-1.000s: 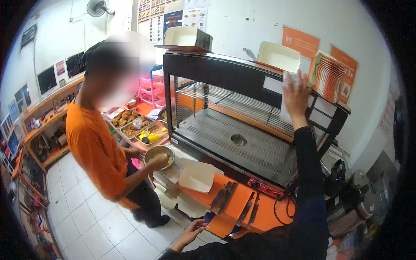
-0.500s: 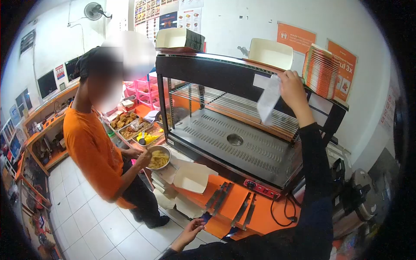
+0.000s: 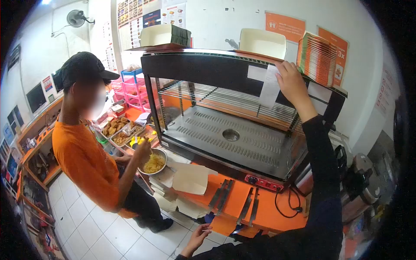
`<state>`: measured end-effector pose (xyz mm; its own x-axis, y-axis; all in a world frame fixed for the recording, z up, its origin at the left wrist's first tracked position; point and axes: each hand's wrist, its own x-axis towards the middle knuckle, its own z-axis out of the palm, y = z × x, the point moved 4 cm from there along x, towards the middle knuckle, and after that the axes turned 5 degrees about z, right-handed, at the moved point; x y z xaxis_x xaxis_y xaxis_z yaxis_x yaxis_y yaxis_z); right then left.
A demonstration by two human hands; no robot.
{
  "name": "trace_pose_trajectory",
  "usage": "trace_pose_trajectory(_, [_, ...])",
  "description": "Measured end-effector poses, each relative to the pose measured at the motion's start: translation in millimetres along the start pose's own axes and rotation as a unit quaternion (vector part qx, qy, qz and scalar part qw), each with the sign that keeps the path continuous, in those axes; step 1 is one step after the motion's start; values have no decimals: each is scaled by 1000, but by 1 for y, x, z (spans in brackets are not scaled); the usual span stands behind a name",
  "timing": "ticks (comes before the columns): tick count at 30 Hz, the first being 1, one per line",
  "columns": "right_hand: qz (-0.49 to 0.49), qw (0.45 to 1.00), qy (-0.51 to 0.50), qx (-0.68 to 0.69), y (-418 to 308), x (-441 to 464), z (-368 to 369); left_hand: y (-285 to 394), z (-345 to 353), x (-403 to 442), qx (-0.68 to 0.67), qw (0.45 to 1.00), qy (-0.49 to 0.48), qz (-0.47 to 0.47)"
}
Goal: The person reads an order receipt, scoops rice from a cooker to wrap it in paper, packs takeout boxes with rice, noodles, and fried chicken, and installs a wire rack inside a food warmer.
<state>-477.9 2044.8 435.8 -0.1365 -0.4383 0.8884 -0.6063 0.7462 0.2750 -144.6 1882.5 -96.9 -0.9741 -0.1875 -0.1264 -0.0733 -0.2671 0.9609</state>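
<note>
My right hand (image 3: 294, 84) is raised at the upper front edge of a glass-fronted food warmer (image 3: 186, 71). Its fingers pinch the top of a white paper slip (image 3: 269, 92), which hangs flat against the warmer's black upper panel. Beside it, another white label (image 3: 257, 73) sticks to the panel. Low down, my left hand (image 3: 198, 239) hovers in front of the orange counter's edge, fingers loosely bent and apart, with nothing visible in it. On the counter (image 3: 234, 197) near it lie several dark metal strips (image 3: 223, 197).
A co-worker in an orange shirt (image 3: 89, 158) stands at the left, stirring noodles in a metal bowl (image 3: 154, 162). Trays of fried food (image 3: 116, 127) lie behind. An open paper box (image 3: 190, 179) rests on the counter; stacked boxes (image 3: 318, 58) top the warmer. A black cable (image 3: 281, 211) curls at right.
The paper slip, tilted away earlier, now lies against the warmer's panel under my right hand. My left hand has shifted slightly. The co-worker's hand has risen over the bowl.
</note>
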Motion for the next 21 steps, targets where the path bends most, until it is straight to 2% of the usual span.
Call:
trace_pose_trajectory(4, [-19, 1000, 15, -14, -1, -2, -1, 5, -7, 1, 2, 1000, -6, 3])
trace_pose_trajectory(8, [10, 999, -11, -35, 0, -1, 3, 2, -16, 1, -15, 1000, -19, 8])
trace_pose_trajectory(11, [5, 999, 48, -26, -7, -5, -3, 4, -23, -1, -6, 1000, -23, 3])
trace_pose_trajectory(12, [-14, 994, 98, -39, -15, -8, -12, 3, -26, -2, 1, 1000, -23, -6])
trace_pose_trajectory(15, [-7, 994, 109, 29, -55, -31, -48, 0, -34, -2, 20, 999, -26, -18])
trace_pose_trajectory(17, [95, 977, 45, 187, -89, -82, -59, -4, -39, -2, 28, 999, -32, -13])
trace_pose_trajectory(18, [45, 969, 78, 228, -118, -104, -66, -7, -40, 0, 10, 999, -39, -33])
trace_pose_trajectory(19, [69, 971, 41, 223, -147, -133, -69, -9, -40, 3, -8, 998, -44, -53])
trace_pose_trajectory(20, [60, 954, -34, 293, -174, -169, -56, -10, -40, 5, -24, 996, -48, -73])
trace_pose_trajectory(21, [78, 943, -26, 323, -211, -192, -55, -6, -35, 9, -66, 993, -78, -66])
